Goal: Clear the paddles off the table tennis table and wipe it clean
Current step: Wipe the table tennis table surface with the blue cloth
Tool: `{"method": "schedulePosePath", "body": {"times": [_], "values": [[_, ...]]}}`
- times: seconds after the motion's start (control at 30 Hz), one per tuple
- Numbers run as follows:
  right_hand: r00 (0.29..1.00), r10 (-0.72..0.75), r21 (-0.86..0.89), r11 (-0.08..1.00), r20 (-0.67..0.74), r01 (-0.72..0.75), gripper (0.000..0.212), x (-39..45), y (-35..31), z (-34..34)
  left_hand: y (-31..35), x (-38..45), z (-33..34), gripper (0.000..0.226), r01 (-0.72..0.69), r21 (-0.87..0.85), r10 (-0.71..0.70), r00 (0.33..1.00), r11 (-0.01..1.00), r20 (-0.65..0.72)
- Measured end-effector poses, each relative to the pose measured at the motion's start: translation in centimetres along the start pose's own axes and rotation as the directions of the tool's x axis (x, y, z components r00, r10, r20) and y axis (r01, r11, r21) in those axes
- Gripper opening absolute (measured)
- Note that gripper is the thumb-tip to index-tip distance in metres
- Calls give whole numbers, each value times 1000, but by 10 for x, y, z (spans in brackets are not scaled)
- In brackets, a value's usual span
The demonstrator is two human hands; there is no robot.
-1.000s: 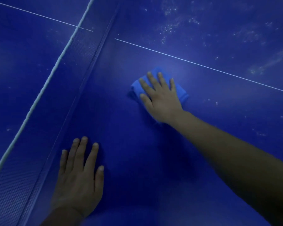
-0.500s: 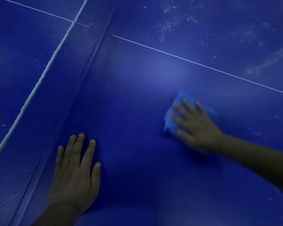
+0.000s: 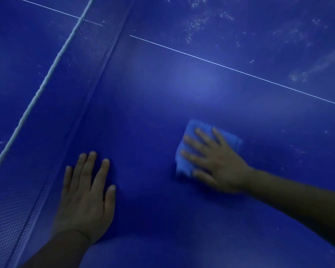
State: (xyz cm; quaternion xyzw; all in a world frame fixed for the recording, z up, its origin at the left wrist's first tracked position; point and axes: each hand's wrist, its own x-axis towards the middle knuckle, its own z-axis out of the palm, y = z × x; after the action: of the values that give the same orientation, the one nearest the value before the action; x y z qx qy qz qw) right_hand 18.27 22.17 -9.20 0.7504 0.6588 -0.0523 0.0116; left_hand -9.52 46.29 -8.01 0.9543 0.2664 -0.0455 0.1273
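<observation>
On the near half of the table tennis table (image 3: 153, 117), right of centre, a folded blue cloth (image 3: 184, 163) lies flat on the surface. The right hand (image 3: 219, 163) presses it down with fingers spread and straight, not curled round it; the hand is blurred, so the exact contact at the far edge of the cloth cannot be confirmed. The left hand (image 3: 85, 200) rests palm-down on the bare surface near the net (image 3: 70, 60), fingers extended, holding nothing. No paddles are in view. Assessment: the clearing step appears done and the wiping step is in hand. White specks and smears (image 3: 201, 22) lie on the far side of the white centre line (image 3: 230, 69), at far right. The next move likely calls for carrying the cloth across that line under even downward pressure, with the left hand as the brace.
</observation>
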Motion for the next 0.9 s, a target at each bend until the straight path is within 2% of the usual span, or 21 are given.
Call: {"method": "schedulePosePath", "body": {"times": [0.07, 0.1, 0.13, 0.17, 0.23, 0.3, 0.33, 0.37, 0.4, 0.43, 0.47, 0.5, 0.53, 0.57, 0.6, 0.63, 0.7, 0.73, 0.77, 0.83, 0.9], "values": [[975, -210, 25, 978, 65, 209, 55, -20, 11, -6, 0, 0, 0, 66, -3, -1, 3, 1000, 1000, -4], [979, -193, -2, 981, 57, 194, 55, -16, 31, -10, 0, 0, 0, 66, -2, 1, 2, 1000, 1000, -5], [997, -73, -36, 997, 29, 74, 57, -4, 54, -13, 0, -1, 0, 66, -1, 5, 1, 1000, 1000, -4], [989, 145, -32, 989, -9, -145, 59, 13, 78, -18, 0, -1, 0, 67, -1, 8, 1, 1000, 1000, -2], [824, 566, 36, 824, -21, -565, 59, 44, 120, -30, 1, -1, -1, 68, 4, 3, -4, 1000, 1000, 0], [649, 760, 90, 649, -28, -756, 57, 67, 129, -35, 2, -1, 0, 68, 8, -8, -8, 1000, 1000, -3], [626, 779, 80, 626, -21, -776, 57, 76, 116, -33, 1, 0, 0, 68, 6, -11, -6, 1000, 1000, -1], [667, 744, 51, 668, -39, -743, 57, 79, 94, -28, 1, 0, 1, 68, 4, -14, -4, 1000, 1000, 3], [771, 634, 30, 773, -65, -633, 58, 77, 66, -20, 0, 0, 1, 68, 2, -18, -2, 1000, 1000, 6], [891, 448, 18, 894, -77, -448, 58, 69, 34, -13, -1, 0, 2, 68, 2, -22, -2, 1000, 1000, 5], [972, 228, 13, 974, -61, -228, 57, 53, 5, -6, -2, 1, 2, 68, 3, -23, -3, 1000, 1000, 4], [999, 41, 3, 999, -32, -41, 55, 35, -8, -3, -2, 1, 3, 68, 0, -23, 0, 1000, 1000, 5], [998, -64, -6, 998, 9, 64, 55, 22, -3, -5, -3, 1, 2, 68, -3, -24, 3, 1000, 1000, 6], [997, -72, -21, 997, 23, 72, 55, 15, 15, -9, -3, 1, 2, 69, -2, -25, 2, 1000, 1000, 5], [999, 37, -31, 999, 6, -36, 56, 14, 43, -11, -3, 1, 1, 69, 1, -27, -1, 1000, 1000, 1], [973, 231, -23, 973, -17, -231, 60, 16, 74, -15, -2, 1, 1, 69, 7, -28, -7, 1000, 1000, -2], [787, 617, 14, 787, 0, -617, 67, 19, 135, -25, -1, -1, 1, 69, 11, -26, -11, 1000, 1000, -2], [686, 727, 32, 686, 11, -727, 68, 17, 156, -30, -1, -1, 1, 69, 6, -23, -6, 1000, 1000, -2], [625, 780, 41, 625, 5, -780, 68, 15, 166, -32, -1, -1, 2, 68, -1, -21, 1, 1000, 1000, -6], [622, 783, 59, 621, 2, -782, 70, 13, 154, -32, -2, 0, 3, 67, -8, -23, 8, 1000, 1000, -12], [733, 680, 34, 733, -5, -679, 70, -5, 113, -22, -3, 0, 4, 68, -6, -27, 5, 1000, 1000, -7]]}}
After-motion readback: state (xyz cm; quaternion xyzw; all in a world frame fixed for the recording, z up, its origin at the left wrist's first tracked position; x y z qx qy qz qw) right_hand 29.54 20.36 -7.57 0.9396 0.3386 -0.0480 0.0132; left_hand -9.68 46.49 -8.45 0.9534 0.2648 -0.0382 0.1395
